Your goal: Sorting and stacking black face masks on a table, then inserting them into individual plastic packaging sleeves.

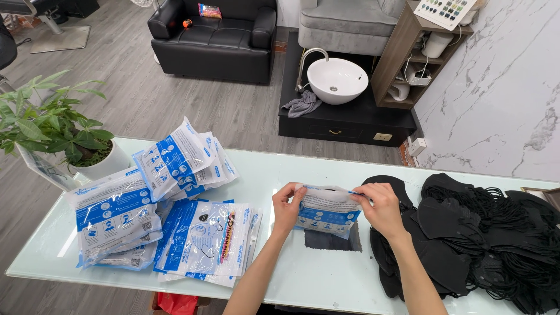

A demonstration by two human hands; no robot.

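My left hand [286, 207] and my right hand [382, 205] together hold a clear plastic pouch with blue print [326, 210] above the glass table [303, 274]. Each hand pinches one end of the pouch's top edge. Something dark shows inside near the pouch's mouth. To the right of my right hand lies a heap of black face masks [484, 233] with ear loops. Piles of similar blue-and-white pouches [163, 216] lie to the left of my left hand.
A potted green plant [55, 128] stands at the table's left end. Beyond the table are a black sofa [216, 35], a white basin on a black cabinet [337, 80], a grey chair [347, 23] and a wooden shelf [408, 52]. A marble wall [501, 87] is at right.
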